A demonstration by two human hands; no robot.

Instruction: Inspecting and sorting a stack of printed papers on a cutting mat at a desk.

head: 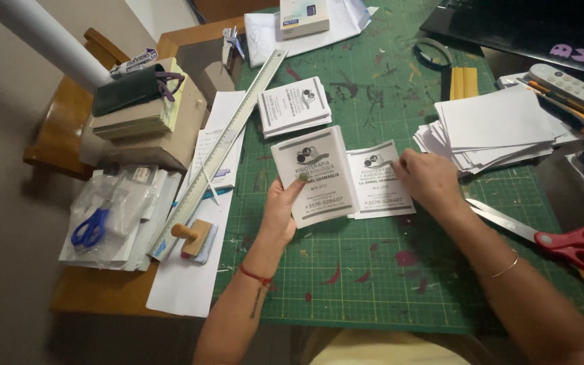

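My left hand (280,213) holds a small stack of printed white-and-grey cards (313,174), tilted up above the green cutting mat (373,270). Just to its right, more printed cards (377,181) lie flat on the mat, and my right hand (428,180) rests its fingertips on their right edge. Another stack of the same printed cards (295,106) sits farther back on the mat. A pile of blank white paper sheets (491,128) lies to the right of my right hand.
Red-handled scissors (562,242) lie at the right. A long metal ruler (219,152) runs diagonally at the left, with a wooden stamp (192,236), blue scissors in a plastic bag (92,226), notepads, a cardboard box (170,128), a remote, an orange cutter (569,108) and a laptop (528,27).
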